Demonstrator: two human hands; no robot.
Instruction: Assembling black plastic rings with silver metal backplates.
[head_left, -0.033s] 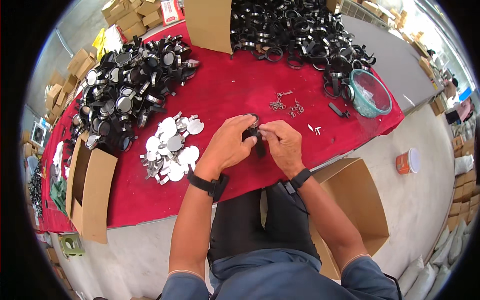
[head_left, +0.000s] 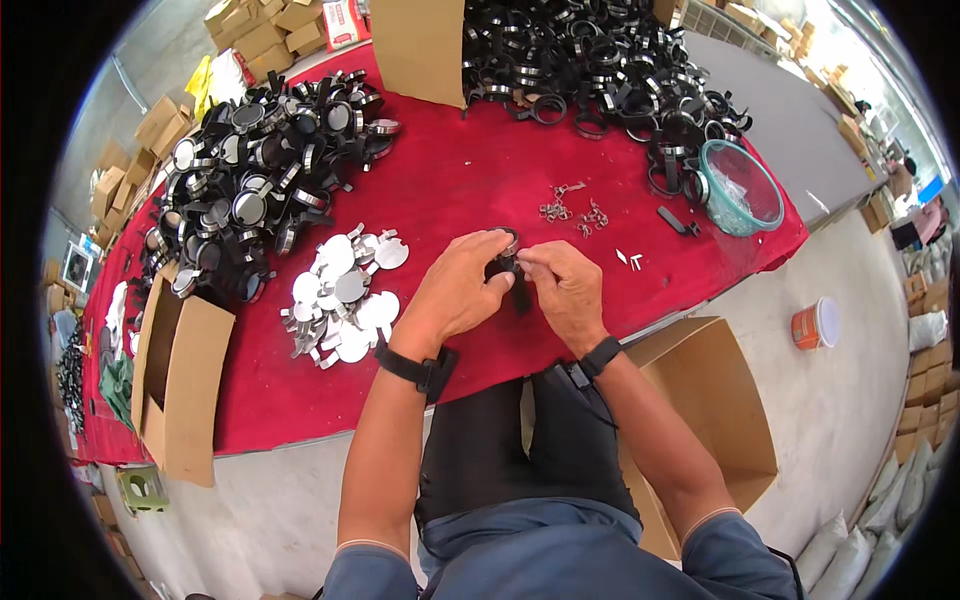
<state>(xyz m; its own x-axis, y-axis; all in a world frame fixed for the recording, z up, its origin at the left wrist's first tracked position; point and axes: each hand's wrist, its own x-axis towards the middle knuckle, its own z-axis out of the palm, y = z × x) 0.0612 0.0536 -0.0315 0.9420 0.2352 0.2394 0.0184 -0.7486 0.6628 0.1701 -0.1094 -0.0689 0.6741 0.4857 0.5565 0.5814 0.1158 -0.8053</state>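
Over the red cloth, close to its front edge, my left hand (head_left: 455, 285) is closed around a black ring with a handle (head_left: 521, 296). Its fingers cover much of the round part, while the dark handle sticks out toward me. My right hand (head_left: 568, 290) pinches thumb and forefinger together against the ring's right side; whatever is between those fingertips is too small to make out. Beyond the right hand lie small metal clips (head_left: 592, 218) in a loose cluster. Several small white pieces (head_left: 634, 262) rest beside it. Left of my left hand is a heap of silvery white discs with tabs (head_left: 348, 287).
Black ring parts form large piles at the far left (head_left: 250, 170) and far right (head_left: 590, 60). A teal basket (head_left: 770, 205) stands at the cloth's right edge. An open cardboard box (head_left: 195, 385) sits at the left; another box (head_left: 730, 400) is below the table edge.
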